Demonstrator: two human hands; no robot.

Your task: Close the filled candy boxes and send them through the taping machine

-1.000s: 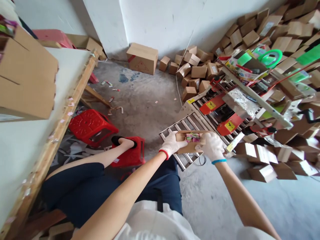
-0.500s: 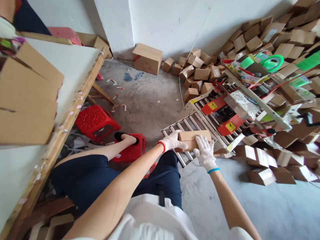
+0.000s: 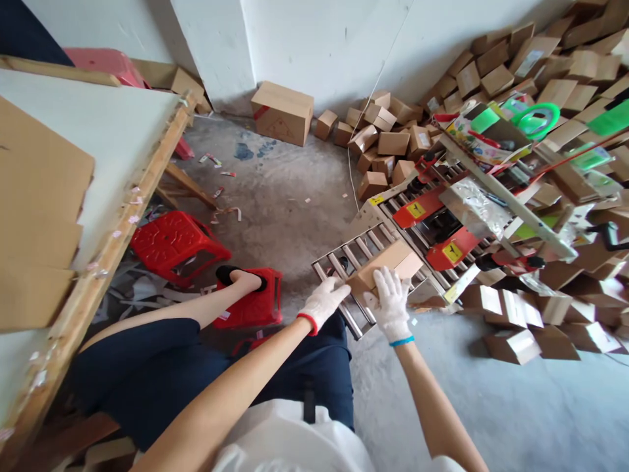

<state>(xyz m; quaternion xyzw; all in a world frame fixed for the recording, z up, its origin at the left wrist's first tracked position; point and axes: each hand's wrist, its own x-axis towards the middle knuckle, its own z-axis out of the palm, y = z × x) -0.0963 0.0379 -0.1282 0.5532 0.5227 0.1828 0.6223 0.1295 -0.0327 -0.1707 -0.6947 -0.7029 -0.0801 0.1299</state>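
Loosely we steady, right of centre on the silver roller conveyor (image 3: 352, 254), a brown cardboard box (image 3: 386, 257), white-gloved right hand (image 3: 391, 301) spread atop, left hand (image 3: 324, 301) at its end; the contents, visible a second ago, are now covered.

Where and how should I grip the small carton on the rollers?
Probably across its middle, by the long sides, coming from above: the small carton is longer than wide and runs roughly along the roller track, upper face exposed beyond the right hand.
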